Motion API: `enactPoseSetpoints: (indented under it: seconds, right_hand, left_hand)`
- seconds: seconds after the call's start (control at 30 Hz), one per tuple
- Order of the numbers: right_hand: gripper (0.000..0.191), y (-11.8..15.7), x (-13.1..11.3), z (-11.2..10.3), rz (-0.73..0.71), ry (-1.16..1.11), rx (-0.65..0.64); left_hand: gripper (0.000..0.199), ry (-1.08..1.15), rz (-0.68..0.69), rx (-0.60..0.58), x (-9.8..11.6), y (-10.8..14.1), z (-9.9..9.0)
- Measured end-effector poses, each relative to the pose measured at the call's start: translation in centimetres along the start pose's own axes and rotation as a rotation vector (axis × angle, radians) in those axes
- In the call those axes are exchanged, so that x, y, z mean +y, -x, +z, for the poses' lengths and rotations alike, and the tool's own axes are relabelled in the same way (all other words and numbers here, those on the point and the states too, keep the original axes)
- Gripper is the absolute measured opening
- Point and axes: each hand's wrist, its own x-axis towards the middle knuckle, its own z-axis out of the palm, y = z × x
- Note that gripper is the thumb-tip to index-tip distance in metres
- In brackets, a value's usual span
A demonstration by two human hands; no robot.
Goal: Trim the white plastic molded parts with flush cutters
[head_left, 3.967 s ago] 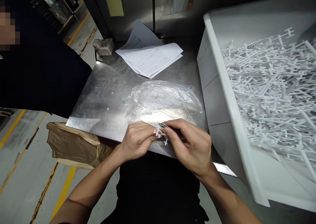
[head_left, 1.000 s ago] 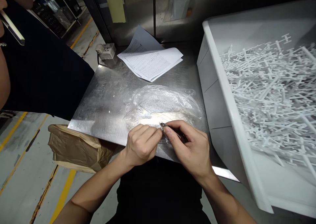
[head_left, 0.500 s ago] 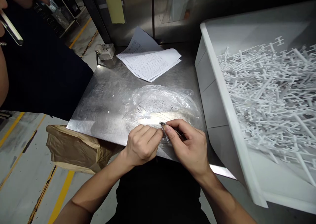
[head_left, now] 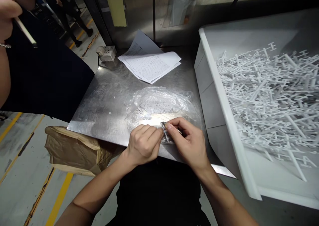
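Note:
My left hand (head_left: 145,142) is closed, its fingers curled round one end of a small white plastic piece (head_left: 165,133) with short cross branches. Beside it, my right hand (head_left: 187,140) pinches a small dark metal tool (head_left: 163,123), whose tip is at the white piece. Most of the tool is hidden by the fingers. Both hands are close together over the near edge of a clear plastic bag (head_left: 161,101), which lies on the metal table (head_left: 99,101) with many tiny bits in it.
A big white bin (head_left: 224,103) of branched white plastic pieces (head_left: 271,96) stands right. Printed papers (head_left: 152,63) and a socket block (head_left: 107,53) lie at the back. A brown bag (head_left: 74,149) is left below. A person in dark clothes (head_left: 45,63) stands at left, holding something thin.
More of the white branched piece now shows between my hands. My right hand has shifted slightly left. The person's hand at upper left has moved, and walking legs have appeared behind.

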Motion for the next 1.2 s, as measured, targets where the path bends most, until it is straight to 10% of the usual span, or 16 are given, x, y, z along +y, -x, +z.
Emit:
enactPoseSetpoints:
  seconds: [0.4,1.2]
  right_hand:
    - [0.009,0.4,0.6,-1.8,-0.150,0.095,0.011]
    - [0.008,0.5,0.0,-1.4,-0.227,0.172,-0.122]
  left_hand:
    - [0.028,0.465,-0.341,-0.003,-1.5,-1.0,-2.2]
    - [0.032,0.564,-0.382,-0.119,-2.4,-0.4,-2.1]
